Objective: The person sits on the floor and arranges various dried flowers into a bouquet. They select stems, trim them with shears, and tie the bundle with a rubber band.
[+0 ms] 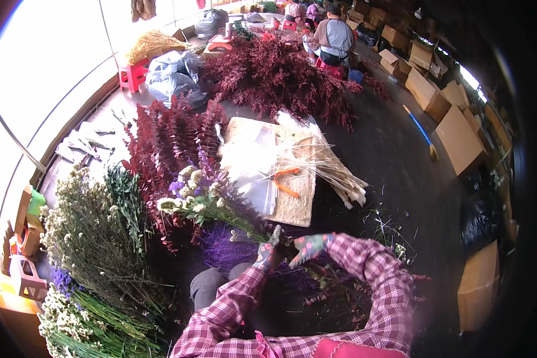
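My left hand (270, 253), in a patterned glove, is closed around the stems of a mixed bouquet (215, 201) of white and purple flowers with green leaves, its heads pointing to the upper left. Right beside it, my right hand (311, 248), gloved too, is at the stem ends; whether it grips them I cannot tell. Beyond the bouquet lies a worn board (295, 210) with clear plastic sleeves (257, 179), an orange-handled tool (286, 183) and a bundle of pale dried stems (335, 170). Purple fine-stemmed flowers (228, 246) lie under the bouquet.
Dark red foliage (161, 143) stands behind the bouquet, with a larger heap (277, 76) farther off. White-flowered bundles (85, 219) fill the left. Cardboard boxes (461, 138) and a blue-handled broom (418, 125) are at right. A person (335, 36) sits on a red stool beyond the heap.
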{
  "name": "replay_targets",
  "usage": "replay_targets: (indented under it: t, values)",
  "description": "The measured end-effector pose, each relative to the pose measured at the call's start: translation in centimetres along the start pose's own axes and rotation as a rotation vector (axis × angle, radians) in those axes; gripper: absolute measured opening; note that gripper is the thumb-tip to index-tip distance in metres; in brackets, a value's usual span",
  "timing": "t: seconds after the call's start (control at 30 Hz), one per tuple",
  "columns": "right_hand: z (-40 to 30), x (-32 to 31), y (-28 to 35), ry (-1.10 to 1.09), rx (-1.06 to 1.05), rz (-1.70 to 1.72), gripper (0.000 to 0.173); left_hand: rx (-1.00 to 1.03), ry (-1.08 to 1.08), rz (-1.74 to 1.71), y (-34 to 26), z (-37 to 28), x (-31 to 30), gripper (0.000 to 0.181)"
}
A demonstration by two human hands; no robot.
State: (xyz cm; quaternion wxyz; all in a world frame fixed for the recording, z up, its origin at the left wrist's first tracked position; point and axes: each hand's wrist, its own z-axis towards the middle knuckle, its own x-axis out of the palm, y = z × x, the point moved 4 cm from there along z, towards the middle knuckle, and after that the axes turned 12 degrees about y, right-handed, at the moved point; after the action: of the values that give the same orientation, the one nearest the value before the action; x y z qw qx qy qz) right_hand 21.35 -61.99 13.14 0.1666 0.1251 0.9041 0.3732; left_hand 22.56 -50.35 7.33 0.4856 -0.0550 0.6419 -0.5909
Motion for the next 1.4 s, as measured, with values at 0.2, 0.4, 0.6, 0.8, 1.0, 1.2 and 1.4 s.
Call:
replay_targets:
  t: [0.2,0.4,0.6,0.8,1.0,1.2,1.4]
  values:
    - [2.1,-21.3,-11.1,-0.752,0.118,-0.280,0.027,-0.509,-0.183,-0.664,7.4,1.7,4.9,0.055]
    - [6.6,-31.1,-16.0,-1.120,0.764,-0.605,0.018,-0.733,-0.328,-1.156,9.5,0.3,6.2,0.043]
    - [7.9,-32.9,-16.4,-1.296,0.710,-0.960,0.014,-0.761,-0.431,-1.488,6.2,0.9,4.9,0.026]
    - [7.9,-35.6,-11.2,-1.384,0.393,-1.190,0.013,-0.838,-0.438,-1.303,3.7,1.2,0.8,0.028]
    - [6.8,-36.3,-12.6,-1.346,0.324,-1.160,0.015,-0.707,-0.477,-1.265,0.7,1.9,-1.0,0.028]
    - [8.1,-32.1,-6.2,-1.134,0.494,-1.239,0.013,-0.649,-0.379,-1.245,1.5,0.7,0.2,0.025]
    - [3.5,-31.8,-1.8,-1.282,0.280,-0.813,0.016,-0.689,-0.458,-1.557,2.5,0.9,0.5,0.021]
